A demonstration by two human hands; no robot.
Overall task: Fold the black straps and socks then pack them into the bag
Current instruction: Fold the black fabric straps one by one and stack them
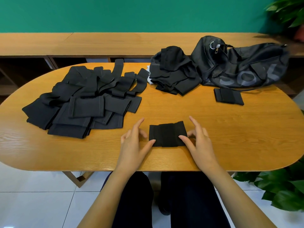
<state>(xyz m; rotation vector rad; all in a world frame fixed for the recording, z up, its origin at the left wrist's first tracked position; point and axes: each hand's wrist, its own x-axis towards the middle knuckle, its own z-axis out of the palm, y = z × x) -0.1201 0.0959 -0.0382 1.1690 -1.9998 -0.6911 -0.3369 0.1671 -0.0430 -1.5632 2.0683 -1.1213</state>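
A folded black strap (167, 134) lies flat near the table's front edge, between my hands. My left hand (134, 142) touches its left edge with thumb and fingertips, index finger raised. My right hand (198, 140) touches its right edge the same way, thumb lying on the strap. A large heap of unfolded black straps (82, 97) covers the table's left side. A pile of black socks (172, 71) sits at the back centre. The black bag (241, 65) lies at the back right, with another folded strap (228, 96) in front of it.
The oval wooden table (164, 102) has a wooden bench or shelf (98, 43) behind it against a green wall. Potted plants stand at the top right (289, 12) and lower right (283, 186). My legs in dark trousers show below the table.
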